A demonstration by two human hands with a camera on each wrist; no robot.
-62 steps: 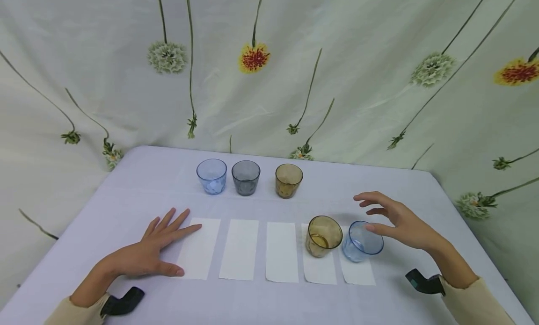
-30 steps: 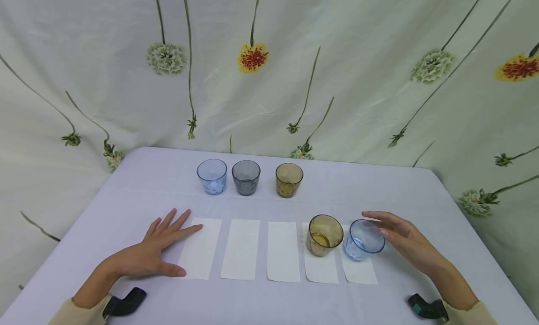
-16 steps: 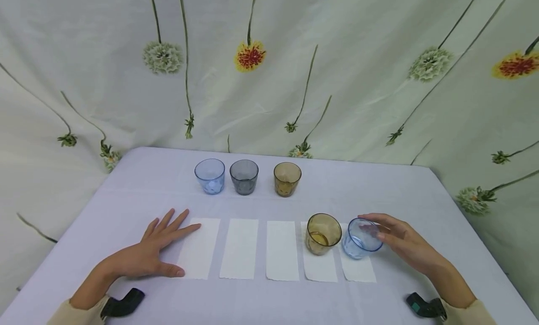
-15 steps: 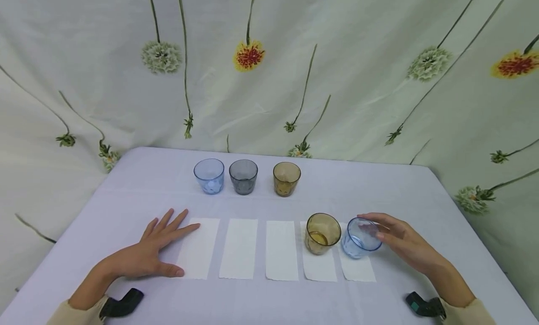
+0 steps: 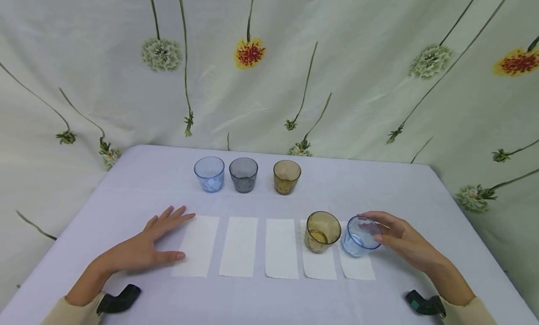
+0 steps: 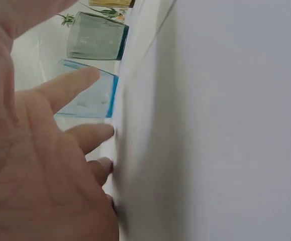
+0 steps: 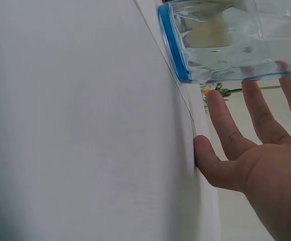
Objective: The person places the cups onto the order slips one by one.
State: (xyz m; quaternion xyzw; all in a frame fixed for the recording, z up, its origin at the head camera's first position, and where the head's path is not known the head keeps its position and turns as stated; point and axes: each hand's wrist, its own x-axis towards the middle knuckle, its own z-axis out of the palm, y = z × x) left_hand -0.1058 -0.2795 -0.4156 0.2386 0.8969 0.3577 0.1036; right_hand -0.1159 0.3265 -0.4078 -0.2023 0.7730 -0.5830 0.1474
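My right hand [image 5: 406,243] holds a clear blue drinking glass [image 5: 357,244] from its right side, thumb at the near rim and index finger at the far rim. The glass stands on the rightmost white paper strip [image 5: 359,271]. In the right wrist view, fingertips meet the side of that blue glass [image 7: 235,45], and the little finger sits low by the cloth. My left hand [image 5: 136,250] is spread low over the table, fingertips reaching the leftmost paper strip [image 5: 198,250]. An amber glass [image 5: 317,243] stands on the strip beside the held glass.
Along the back stand a blue glass [image 5: 210,177], a grey glass [image 5: 243,177] and another amber glass [image 5: 286,180]. Two more paper strips, a left one [image 5: 238,250] and a middle one [image 5: 280,252], lie on the white tablecloth [image 5: 252,301]. A flowered curtain [image 5: 358,58] hangs behind.
My right hand has come down and left onto the blue glass, its fingers closing about the rim. My left hand has just lifted slightly, thumb raised and fingers drawn closer together.
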